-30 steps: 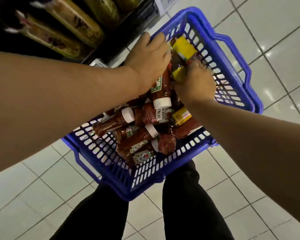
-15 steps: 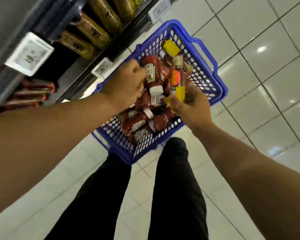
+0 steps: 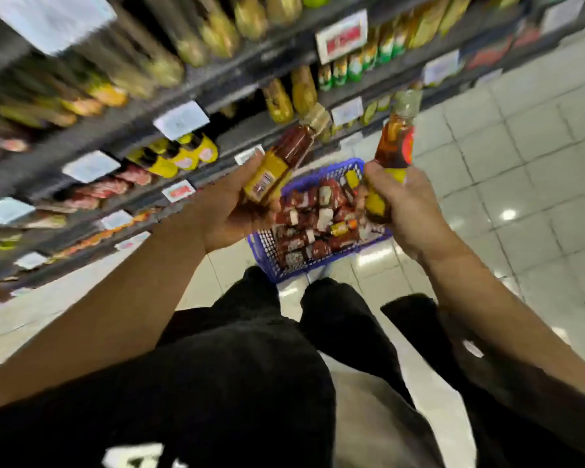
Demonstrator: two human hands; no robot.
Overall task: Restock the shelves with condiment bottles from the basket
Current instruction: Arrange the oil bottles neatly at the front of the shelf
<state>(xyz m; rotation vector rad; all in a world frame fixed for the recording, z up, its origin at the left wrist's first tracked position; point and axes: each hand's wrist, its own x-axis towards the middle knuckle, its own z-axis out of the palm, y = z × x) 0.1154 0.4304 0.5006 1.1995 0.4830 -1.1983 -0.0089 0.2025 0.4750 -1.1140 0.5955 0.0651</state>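
A blue plastic basket stands on the floor ahead of my legs, filled with several red ketchup bottles with white caps. My left hand grips a yellow-labelled bottle of dark red sauce, tilted up to the right above the basket. My right hand grips a second yellow-labelled bottle of amber sauce, held nearly upright. Both bottles hang clear of the basket. The shelves run along the left and far side.
The shelves hold yellow bottles, red packs, green-labelled bottles and white price tags, all blurred. Pale floor tiles stretch to the right. My black-clad legs fill the lower view.
Both hands have risen out of the basket, each with a yellow-labelled bottle. The view has pulled back and up, so the basket looks smaller and more shelves show.
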